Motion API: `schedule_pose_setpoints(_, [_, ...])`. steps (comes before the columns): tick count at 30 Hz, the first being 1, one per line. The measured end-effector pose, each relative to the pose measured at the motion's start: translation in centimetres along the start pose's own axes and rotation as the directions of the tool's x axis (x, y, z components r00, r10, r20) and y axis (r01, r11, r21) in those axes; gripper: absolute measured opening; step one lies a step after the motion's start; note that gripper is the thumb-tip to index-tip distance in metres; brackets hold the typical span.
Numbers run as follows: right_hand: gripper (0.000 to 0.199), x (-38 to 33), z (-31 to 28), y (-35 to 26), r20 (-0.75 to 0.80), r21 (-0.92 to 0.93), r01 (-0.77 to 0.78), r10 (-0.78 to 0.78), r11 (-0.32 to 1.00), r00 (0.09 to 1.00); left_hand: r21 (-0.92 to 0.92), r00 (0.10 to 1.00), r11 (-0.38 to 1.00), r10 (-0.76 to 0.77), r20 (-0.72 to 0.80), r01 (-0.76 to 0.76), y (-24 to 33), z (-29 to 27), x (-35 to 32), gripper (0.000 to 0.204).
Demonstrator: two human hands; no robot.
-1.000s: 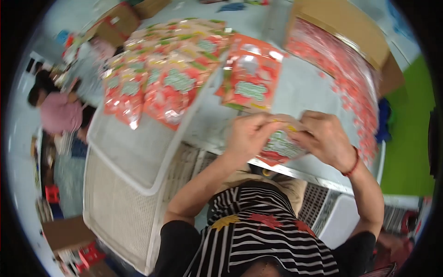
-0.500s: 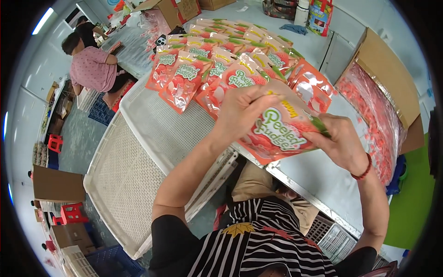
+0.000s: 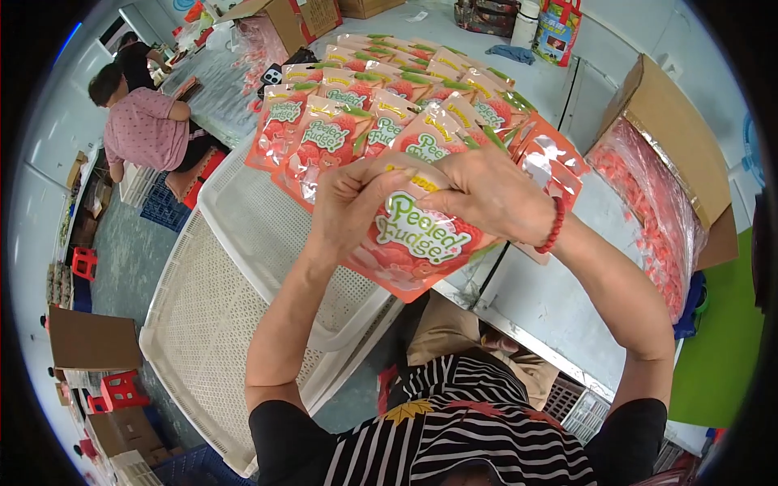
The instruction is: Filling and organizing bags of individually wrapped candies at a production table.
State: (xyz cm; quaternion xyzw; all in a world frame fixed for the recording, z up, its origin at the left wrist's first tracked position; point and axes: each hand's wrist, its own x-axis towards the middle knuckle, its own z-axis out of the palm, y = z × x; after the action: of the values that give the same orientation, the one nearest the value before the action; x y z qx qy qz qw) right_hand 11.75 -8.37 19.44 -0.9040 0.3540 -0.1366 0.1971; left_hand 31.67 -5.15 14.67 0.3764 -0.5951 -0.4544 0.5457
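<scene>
A pink and red candy pouch (image 3: 421, 235) with green lettering hangs upright in front of me, its printed face toward me. My left hand (image 3: 347, 209) pinches the top edge near its left corner. Close beside it, my right hand (image 3: 498, 194) is closed on the same top edge, thumb toward me and a red bead bracelet at the wrist. The fingers behind the pouch are hidden. Just beyond my hands, many matching pouches (image 3: 326, 138) lie in overlapping rows on a white mesh tray (image 3: 247, 202) and the table.
On the right, an open cardboard box (image 3: 685, 138) holds clear plastic with many small pink pieces (image 3: 648, 211). A second mesh tray (image 3: 194, 308) sits lower at left. Two people work at the far-left table, one in a pink shirt (image 3: 142, 130). A bottle (image 3: 525, 24) and bag stand at the back.
The pouch has moved left and turned more upright. My right hand has shifted from its right side to the middle of the top edge, nearer my left hand, which also moved left.
</scene>
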Motion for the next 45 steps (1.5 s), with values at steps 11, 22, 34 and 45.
schedule_pose_setpoints(11, [0.027,7.2,1.6,1.2,-0.063,0.071,0.157,-0.152,0.985,0.986,0.219,0.957,0.942,-0.214,-0.196,0.256,-3.1,-7.7,3.3,0.019])
schedule_pose_setpoints(22, [0.04,16.2,7.7,9.9,0.027,0.203,-0.139,0.136,0.969,0.99,0.927,0.968,0.374,0.245,-0.056,-0.041,-14.4,-6.5,0.1,0.107])
schedule_pose_setpoints(34, [0.029,13.4,7.0,8.4,-0.282,0.168,-0.131,0.175,0.977,0.943,0.895,0.936,0.439,0.275,-0.22,0.081,-17.0,-4.9,2.4,0.1])
schedule_pose_setpoints(45, [0.02,-13.0,15.7,6.1,-0.553,0.106,-0.046,0.098,0.993,0.828,0.941,0.877,0.337,0.449,-0.174,0.014,-16.5,-6.3,2.3,0.075])
